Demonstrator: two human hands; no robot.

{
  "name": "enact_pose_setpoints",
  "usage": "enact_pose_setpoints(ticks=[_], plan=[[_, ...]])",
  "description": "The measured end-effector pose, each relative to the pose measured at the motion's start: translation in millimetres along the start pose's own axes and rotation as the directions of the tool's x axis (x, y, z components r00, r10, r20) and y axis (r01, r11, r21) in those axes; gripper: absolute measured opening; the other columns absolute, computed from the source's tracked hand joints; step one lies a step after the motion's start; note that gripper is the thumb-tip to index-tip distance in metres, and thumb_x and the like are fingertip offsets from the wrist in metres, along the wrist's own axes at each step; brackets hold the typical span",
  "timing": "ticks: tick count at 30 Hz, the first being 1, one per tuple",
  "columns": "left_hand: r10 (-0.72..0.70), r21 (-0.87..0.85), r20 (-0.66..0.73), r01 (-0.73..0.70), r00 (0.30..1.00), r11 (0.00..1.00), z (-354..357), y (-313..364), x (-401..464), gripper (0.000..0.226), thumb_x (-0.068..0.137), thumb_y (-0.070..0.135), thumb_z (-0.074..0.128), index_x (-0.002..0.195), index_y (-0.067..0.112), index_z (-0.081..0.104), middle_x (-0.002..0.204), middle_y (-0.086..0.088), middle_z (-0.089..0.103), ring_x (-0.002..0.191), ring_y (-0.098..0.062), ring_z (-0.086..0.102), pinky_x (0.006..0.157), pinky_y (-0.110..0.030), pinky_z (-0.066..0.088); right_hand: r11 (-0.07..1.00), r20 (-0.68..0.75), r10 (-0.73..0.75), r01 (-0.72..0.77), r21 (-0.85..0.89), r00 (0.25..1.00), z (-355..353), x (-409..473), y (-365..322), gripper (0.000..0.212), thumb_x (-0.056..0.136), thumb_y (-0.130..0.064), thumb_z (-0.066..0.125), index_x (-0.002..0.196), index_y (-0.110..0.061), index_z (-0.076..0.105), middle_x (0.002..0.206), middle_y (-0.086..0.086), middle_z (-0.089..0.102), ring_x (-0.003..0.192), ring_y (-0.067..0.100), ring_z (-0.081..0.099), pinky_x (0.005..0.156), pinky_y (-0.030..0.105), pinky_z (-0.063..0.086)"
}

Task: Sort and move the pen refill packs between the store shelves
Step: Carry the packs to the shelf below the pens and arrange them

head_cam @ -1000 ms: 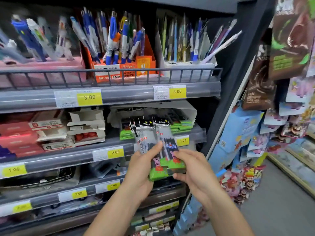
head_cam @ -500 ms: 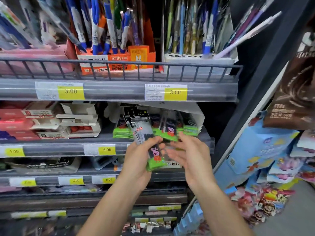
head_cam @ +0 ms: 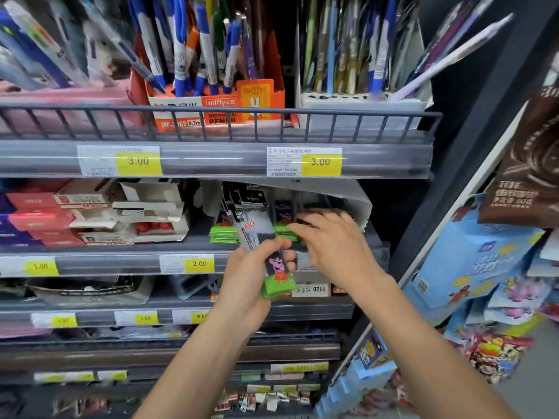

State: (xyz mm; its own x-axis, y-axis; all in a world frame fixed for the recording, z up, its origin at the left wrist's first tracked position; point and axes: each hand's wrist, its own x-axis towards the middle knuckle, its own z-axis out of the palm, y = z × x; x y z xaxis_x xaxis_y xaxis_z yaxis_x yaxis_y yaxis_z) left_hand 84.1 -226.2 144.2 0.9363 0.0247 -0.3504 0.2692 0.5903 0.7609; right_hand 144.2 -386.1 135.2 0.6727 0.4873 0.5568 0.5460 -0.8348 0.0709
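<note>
Left hand [head_cam: 242, 285] fingers clamped round a fan of clear, green-bottomed pen refill packs [head_cam: 266, 252] – held just in front of the grey middle shelf [head_cam: 115, 261]. Right hand [head_cam: 335, 246] reaching into the shelf's green stack [head_cam: 225, 234], grip hidden – can't tell. Mid-sort, probably; next up, slotting packs in squarely.

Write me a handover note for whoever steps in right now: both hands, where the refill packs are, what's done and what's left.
Left hand: holds a fanned stack of refill packs in front of the second shelf.
Right hand: reaching into the white box on that shelf, fingers at the packs lying there; whether it grips one cannot be told.
Shelf packs: green-ended, piled in the box under the 3.00 tags.
Done: a stack is gathered in hand.
Left: sort the stack, place packs on the proper shelf, tidy the pile.
</note>
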Motion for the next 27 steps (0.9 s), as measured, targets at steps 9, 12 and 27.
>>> enact_pose_setpoints(ticks=[9,12,27], plan=[[-0.065,-0.008,0.041,0.066,0.997,0.998,-7,11,0,0.042,0.098,0.02,0.069,0.127,-0.011,0.065,0.085,-0.015,0.073,0.067,-0.021,0.067,0.064,-0.033,0.059,0.995,0.03,0.1,-0.099,-0.026,0.995,-1,-1,0,0.022,0.091,-0.021,0.068,0.112,-0.014,0.072,0.103,0.011,0.07,0.081,0.038,0.068,0.067,0.046,0.056],[-0.067,-0.024,0.037,0.068,0.997,0.997,-8,13,-1,0.037,0.099,0.02,0.068,0.12,-0.01,0.068,0.083,-0.017,0.073,0.064,-0.022,0.067,0.061,-0.033,0.06,0.99,0.044,0.139,-0.138,-0.024,0.989,-1,1,-2,0.022,0.096,-0.023,0.061,0.112,-0.011,0.07,0.104,0.012,0.068,0.087,0.039,0.067,0.068,0.046,0.056],[-0.094,-0.042,0.183,0.103,0.979,0.994,-22,20,-11,0.038,0.103,0.023,0.047,0.118,-0.004,0.069,0.101,-0.019,0.074,0.082,-0.028,0.073,0.073,-0.038,0.061,0.223,0.252,0.619,-0.474,0.852,0.744,-30,-44,-86,0.019,0.105,-0.031,0.053,0.113,-0.025,0.069,0.082,-0.007,0.071,0.072,0.007,0.066,0.061,0.021,0.053]])
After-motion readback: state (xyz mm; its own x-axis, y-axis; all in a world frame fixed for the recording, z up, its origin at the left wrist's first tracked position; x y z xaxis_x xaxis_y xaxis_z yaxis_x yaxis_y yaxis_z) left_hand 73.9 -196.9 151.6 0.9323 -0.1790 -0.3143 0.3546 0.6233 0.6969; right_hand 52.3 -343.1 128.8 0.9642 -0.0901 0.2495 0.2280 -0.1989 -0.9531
